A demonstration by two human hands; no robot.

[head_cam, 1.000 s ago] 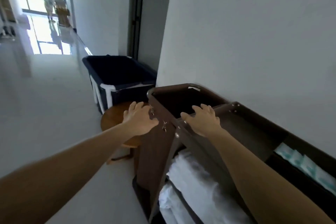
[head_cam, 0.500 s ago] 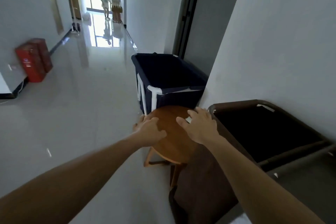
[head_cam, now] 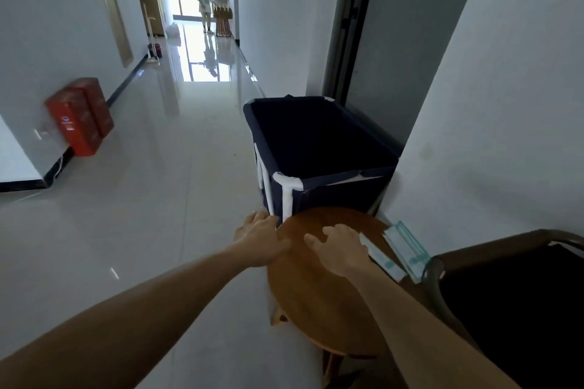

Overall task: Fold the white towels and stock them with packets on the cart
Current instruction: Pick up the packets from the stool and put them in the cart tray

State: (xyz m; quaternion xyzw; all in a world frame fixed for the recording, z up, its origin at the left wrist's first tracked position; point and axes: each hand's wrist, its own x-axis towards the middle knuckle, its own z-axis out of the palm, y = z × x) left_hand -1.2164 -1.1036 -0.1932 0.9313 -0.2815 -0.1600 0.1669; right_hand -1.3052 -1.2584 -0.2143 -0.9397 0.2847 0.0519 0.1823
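Observation:
A round wooden stool [head_cam: 319,290] stands in front of me. My left hand [head_cam: 260,238] rests on the stool's left rim, fingers spread, holding nothing. My right hand [head_cam: 343,249] hovers over the stool top, fingers apart and empty. Two white packets with teal print [head_cam: 403,249] lie on the stool's right side, just right of my right hand. The brown cart [head_cam: 493,249] shows only its dark top bin at the lower right. No towels are in view.
A dark blue fabric laundry bin [head_cam: 303,193] with white frame stands just beyond the stool against the right wall. A red box [head_cam: 79,117] sits by the left wall. A person [head_cam: 204,3] stands far down the glossy corridor.
My view has swung left from the cart to the stool. Both hands left the cart's rail and moved onto and over the stool top; the packets came into view.

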